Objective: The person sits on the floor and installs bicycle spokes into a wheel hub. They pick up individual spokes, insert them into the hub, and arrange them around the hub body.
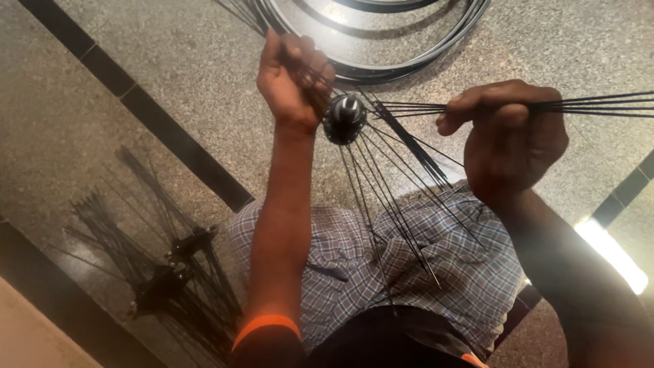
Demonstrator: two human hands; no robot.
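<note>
Both hands — left hand, right hand — on spokes

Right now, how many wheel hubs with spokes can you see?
3: one hub between the left hand and right hand, two hubs on the floor at lower left. More may be hidden.

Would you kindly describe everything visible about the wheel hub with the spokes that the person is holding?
The hub is a small, dark, round metal piece with a shiny centre, held up above the person's lap and the speckled stone floor. Thin black spokes fan out from its flange, most hanging loose downward over the checked shirt. The left hand grips a cluster of spokes right beside the hub; the right hand pinches another bundle that stretches out sideways. It is not laced to any rim.
</note>
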